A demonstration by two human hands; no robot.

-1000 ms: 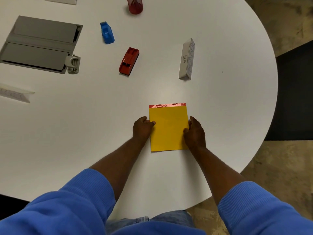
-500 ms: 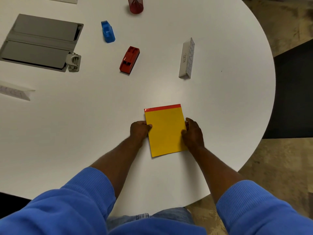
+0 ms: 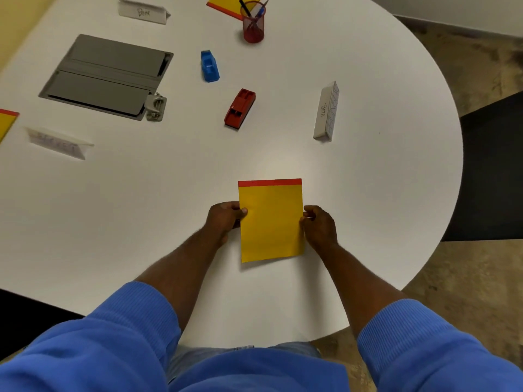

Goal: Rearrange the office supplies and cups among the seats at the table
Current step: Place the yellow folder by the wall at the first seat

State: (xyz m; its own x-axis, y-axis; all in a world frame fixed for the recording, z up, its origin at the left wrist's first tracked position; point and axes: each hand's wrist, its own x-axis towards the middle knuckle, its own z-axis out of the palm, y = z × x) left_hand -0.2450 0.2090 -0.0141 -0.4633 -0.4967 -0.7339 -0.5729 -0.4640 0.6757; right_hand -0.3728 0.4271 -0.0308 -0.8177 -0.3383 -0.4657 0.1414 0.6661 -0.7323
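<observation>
A yellow notepad [image 3: 271, 222] with a red top strip lies on the white table [image 3: 141, 207] in front of me. My left hand [image 3: 225, 220] holds its left edge, thumb on top. My right hand [image 3: 319, 226] pinches its right edge. A red stapler [image 3: 240, 108] and a blue stapler [image 3: 209, 65] sit farther back. A red mesh pen cup [image 3: 254, 25] with pens stands at the far edge, in front of a second yellow pad [image 3: 226, 2]. A third yellow pad [image 3: 5, 124] shows at the left edge.
Name cards stand at the right [image 3: 327, 111], the left [image 3: 59, 142] and the far side [image 3: 143, 11]. A grey cable hatch [image 3: 104, 76] is set into the table at back left. The table's rim curves away on the right over a mottled floor and a dark mat [image 3: 492, 171].
The notepad has been straightened from a slight tilt and squared in front of me. Both hands stay on its edges. The view has tipped up, showing more of the far table.
</observation>
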